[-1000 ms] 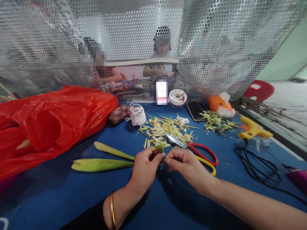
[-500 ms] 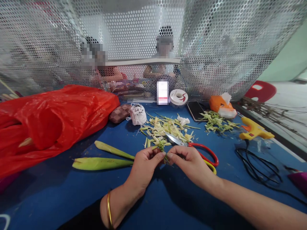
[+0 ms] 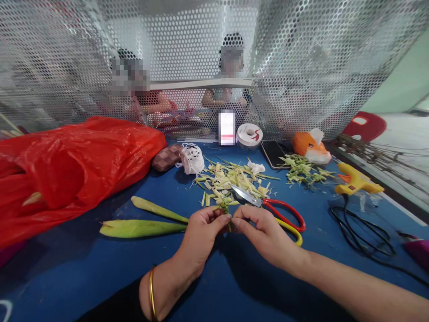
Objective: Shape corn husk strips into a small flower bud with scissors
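Note:
Between my hands is a small green woven piece of plant strips, its lower part hidden by my fingers. My left hand is closed, pinching it between thumb and fingers. Thumb and forefinger of my right hand are pressed together at its lower right side; what they grip there is too small to make out. Scissors with one red and one yellow handle lie just beyond my right hand, blades pointing away to the left. Two long green leaf sheaths lie left of my left hand.
Pale cut leaf scraps are spread beyond my hands, near a ball of white string. A red plastic bag covers the left. At right are a yellow glue gun and its black cord. A phone and ribbon roll lie behind.
My right hand has shifted slightly left, closer to my left fingers. The green woven piece has turned a little between them. My left hand keeps its pinch.

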Demonstrator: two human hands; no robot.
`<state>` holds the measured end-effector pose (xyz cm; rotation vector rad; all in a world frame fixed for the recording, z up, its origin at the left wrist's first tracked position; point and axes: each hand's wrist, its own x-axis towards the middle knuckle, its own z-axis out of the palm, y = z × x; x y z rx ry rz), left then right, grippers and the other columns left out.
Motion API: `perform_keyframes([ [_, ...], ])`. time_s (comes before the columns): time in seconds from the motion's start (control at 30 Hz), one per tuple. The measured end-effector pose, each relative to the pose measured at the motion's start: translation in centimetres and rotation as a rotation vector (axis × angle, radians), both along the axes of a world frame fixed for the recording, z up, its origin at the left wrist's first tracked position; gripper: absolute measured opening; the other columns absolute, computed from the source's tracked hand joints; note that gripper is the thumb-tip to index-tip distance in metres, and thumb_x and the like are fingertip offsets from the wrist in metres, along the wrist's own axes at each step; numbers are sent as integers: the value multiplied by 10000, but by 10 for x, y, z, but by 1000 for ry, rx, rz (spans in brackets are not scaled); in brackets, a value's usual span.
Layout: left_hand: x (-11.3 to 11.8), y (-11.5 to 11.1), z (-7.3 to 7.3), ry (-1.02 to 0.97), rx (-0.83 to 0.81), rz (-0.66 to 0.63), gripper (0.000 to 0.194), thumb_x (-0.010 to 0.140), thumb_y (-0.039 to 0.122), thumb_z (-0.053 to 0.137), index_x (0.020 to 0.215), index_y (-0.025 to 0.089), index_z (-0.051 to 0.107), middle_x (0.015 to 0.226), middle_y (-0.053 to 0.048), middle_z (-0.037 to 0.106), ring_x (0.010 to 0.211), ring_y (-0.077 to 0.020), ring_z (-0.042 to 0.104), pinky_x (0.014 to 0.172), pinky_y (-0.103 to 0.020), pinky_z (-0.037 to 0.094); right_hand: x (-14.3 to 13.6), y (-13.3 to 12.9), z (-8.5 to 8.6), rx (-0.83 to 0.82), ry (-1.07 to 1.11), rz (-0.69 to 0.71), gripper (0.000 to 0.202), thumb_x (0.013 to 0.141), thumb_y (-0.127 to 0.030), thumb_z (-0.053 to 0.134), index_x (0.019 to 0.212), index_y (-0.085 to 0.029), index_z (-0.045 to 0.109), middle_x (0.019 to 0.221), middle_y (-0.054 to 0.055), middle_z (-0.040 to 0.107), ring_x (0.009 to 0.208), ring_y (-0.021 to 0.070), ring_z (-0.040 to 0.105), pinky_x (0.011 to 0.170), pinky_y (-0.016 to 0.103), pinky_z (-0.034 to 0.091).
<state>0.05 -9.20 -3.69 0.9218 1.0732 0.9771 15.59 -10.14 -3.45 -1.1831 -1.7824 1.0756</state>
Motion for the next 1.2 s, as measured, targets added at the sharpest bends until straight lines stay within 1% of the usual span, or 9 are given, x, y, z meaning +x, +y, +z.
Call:
perform_keyframes([
  [0.13,1,-1,-4,-32,-23,18,273,645,321,765,566,138,579,532,14,567,536,-93,478,566,-219,388,-2,1,1,6,5,1,235,896,-248,487,678,-186,546,656,-10,569,640,132,511,635,256,409],
  [0.33,1,-1,0,-58,-71,-45,290,639,351,769,599,134,581,553,-5,605,538,-110,532,567,-230,420,-2,4,-2,-219,190,12,244,860,-312,530,660,-178,573,629,-3,580,628,135,529,639,263,430],
  [0.5,0,1,1,32,38,0,259,675,324,729,600,145,559,534,24,562,537,-100,503,563,-223,409,-2,3,-4,-290,224,-31,232,813,-344,597,651,-178,591,634,-1,598,622,131,530,632,265,423],
  [0.73,-3,3,0,230,214,-22,218,717,266,677,587,155,542,541,52,479,540,-90,423,533,-216,354,-1,1,3,-350,254,-10,207,767,-315,620,625,-179,556,586,-25,550,590,116,491,613,257,396],
  [0.8,-3,3,-1,261,230,-13,209,719,258,669,590,157,539,551,49,485,543,-92,426,532,-217,353,-1,1,4,-335,218,-12,205,771,-312,608,627,-179,548,587,-24,545,591,119,487,614,261,395],
  [0.93,-1,4,-4,212,194,-14,193,716,271,663,617,158,541,550,43,511,536,-100,460,529,-222,376,-2,1,2,-193,40,-50,182,792,-273,570,636,-185,539,603,-26,532,598,124,471,607,265,377],
  [1.03,-1,5,-4,142,117,-41,204,706,280,674,613,154,544,535,35,535,535,-106,497,550,-228,404,-1,4,1,-238,49,-12,196,804,-279,556,633,-184,553,608,-18,554,609,128,499,616,264,391],
  [1.1,-2,6,-1,106,71,-39,208,701,291,684,623,149,555,552,24,571,552,-114,536,584,-237,430,3,9,2,-286,72,7,251,818,-344,560,633,-177,573,608,-3,576,605,134,516,606,266,400],
  [1.2,-3,4,6,77,66,-72,211,699,302,699,629,147,574,578,9,616,575,-120,574,623,-241,445,11,15,6,-203,92,-144,317,814,-462,589,680,-175,584,618,-2,568,586,134,499,567,266,392],
])
